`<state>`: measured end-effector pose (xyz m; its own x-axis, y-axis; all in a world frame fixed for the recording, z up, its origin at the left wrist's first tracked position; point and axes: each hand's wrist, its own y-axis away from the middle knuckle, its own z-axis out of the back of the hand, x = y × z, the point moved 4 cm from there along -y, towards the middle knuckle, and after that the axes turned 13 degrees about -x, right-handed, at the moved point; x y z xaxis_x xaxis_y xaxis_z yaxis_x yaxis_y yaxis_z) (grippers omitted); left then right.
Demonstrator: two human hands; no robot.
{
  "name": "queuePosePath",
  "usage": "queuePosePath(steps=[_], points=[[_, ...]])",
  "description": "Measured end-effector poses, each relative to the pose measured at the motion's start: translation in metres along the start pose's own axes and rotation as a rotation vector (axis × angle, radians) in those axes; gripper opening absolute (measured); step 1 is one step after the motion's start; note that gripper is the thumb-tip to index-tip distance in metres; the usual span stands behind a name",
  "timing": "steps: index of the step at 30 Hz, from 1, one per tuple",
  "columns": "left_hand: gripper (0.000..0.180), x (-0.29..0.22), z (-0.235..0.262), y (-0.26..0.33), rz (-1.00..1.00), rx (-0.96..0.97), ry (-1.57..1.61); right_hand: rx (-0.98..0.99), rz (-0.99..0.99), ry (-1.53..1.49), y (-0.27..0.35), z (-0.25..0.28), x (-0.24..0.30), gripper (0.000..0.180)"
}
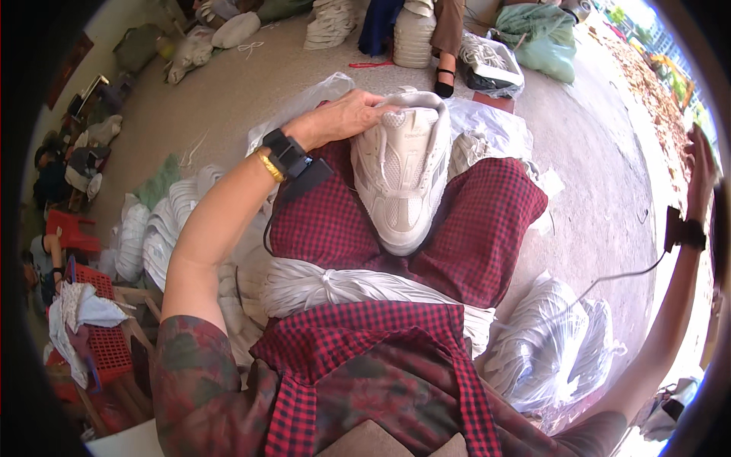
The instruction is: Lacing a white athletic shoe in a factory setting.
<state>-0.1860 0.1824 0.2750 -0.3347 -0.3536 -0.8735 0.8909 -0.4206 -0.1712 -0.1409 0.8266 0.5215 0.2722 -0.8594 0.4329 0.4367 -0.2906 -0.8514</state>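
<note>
A white sneaker rests between my knees, toe toward me, with its mesh tongue showing. My left hand is closed on the upper edge of its collar, fingers at the opening. Far out at the right rim, my right hand is raised at the end of a stretched arm, fingers pointing up and apart from the sneaker. The hand is dark against bright ground, and nothing shows in it. A bundle of white shoelaces lies across my lap, over a red-and-black checked apron.
Plastic-wrapped laces lie at my right. Stacked white shoe parts stand at my left, near a red basket. Ahead are another person's legs, a box of laces and a green sack. A cable hangs from my right wrist.
</note>
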Motion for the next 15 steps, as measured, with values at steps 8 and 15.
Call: queuePosePath(steps=[8,15], points=[[0.065,-0.003,-0.002,0.006,0.071,-0.001,0.079,0.970,-0.119,-0.556,0.275,-0.178,0.244,0.048],[0.068,-0.048,0.013,0.035,0.274,-0.361,0.192,0.803,0.234,-0.442,0.291,-0.218,0.321,0.053]])
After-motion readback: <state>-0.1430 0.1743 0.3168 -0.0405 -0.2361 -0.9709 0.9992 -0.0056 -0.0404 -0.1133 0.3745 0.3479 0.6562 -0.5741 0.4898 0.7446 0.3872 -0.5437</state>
